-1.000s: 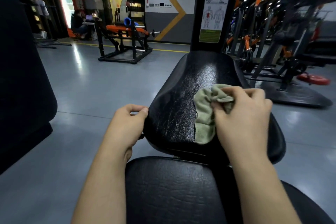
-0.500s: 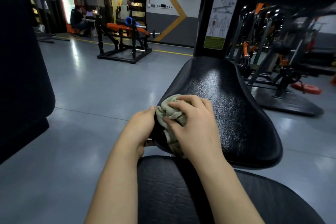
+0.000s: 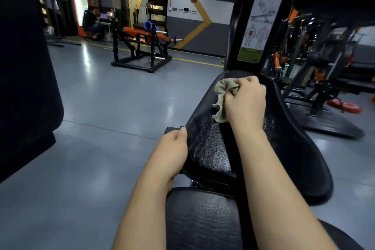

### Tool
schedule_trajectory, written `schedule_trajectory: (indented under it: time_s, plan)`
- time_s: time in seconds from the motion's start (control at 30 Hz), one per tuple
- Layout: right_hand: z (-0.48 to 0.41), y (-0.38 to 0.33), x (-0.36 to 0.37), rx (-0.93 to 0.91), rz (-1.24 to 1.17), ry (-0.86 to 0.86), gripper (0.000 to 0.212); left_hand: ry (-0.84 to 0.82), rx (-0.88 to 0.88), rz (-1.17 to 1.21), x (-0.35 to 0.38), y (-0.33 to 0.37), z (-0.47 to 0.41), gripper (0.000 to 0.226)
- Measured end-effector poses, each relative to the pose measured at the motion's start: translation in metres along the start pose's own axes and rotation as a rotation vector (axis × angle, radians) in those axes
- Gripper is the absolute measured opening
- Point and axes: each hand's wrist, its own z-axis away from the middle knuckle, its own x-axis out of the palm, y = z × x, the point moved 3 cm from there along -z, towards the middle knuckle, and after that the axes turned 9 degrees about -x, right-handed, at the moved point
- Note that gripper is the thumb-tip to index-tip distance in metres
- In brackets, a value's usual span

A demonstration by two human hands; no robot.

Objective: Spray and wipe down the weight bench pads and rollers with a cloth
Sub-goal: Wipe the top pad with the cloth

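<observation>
Head view: 2 hands, right hand [image 3: 246, 103] gripping 1 cloth [image 3: 221, 95], 2 black pads.

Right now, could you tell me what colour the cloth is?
The cloth is pale green; head view.

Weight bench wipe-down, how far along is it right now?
Done, likely: the angled pad glistens with damp speckles around its middle. In hand: the right hand holds the bunched cloth against that pad's far end, while the left hand grips its left edge. Left: the near pad looks matte, perhaps unwiped; no rollers are in view.
</observation>
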Motion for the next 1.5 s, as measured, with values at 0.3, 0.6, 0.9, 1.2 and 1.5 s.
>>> schedule_trajectory:
  time_s: [0.3, 0.6, 0.9, 1.2, 1.5]
  plan:
    - [0.066, -0.008, -0.029, -0.121, -0.144, -0.157, 0.025, 0.076, -0.06, -0.003, 0.001, 0.005, 0.003, 0.038]
    - [0.061, 0.013, -0.059, -0.083, -0.409, -0.371, 0.031, 0.018, -0.139, -0.348, 0.0, 0.026, 0.028, 0.039]
    - [0.055, 0.033, -0.05, 0.006, -0.28, -0.089, 0.029, 0.069, -0.237, -0.186, -0.009, 0.052, -0.001, 0.03]
    - [0.053, 0.031, -0.05, -0.186, -0.239, -0.254, 0.023, 0.014, -0.185, -0.101, 0.005, 0.025, -0.027, 0.054]
    - [0.039, -0.018, -0.008, -0.321, -0.295, -0.371, 0.017, -0.001, -0.16, -0.16, -0.006, 0.015, -0.044, 0.077]
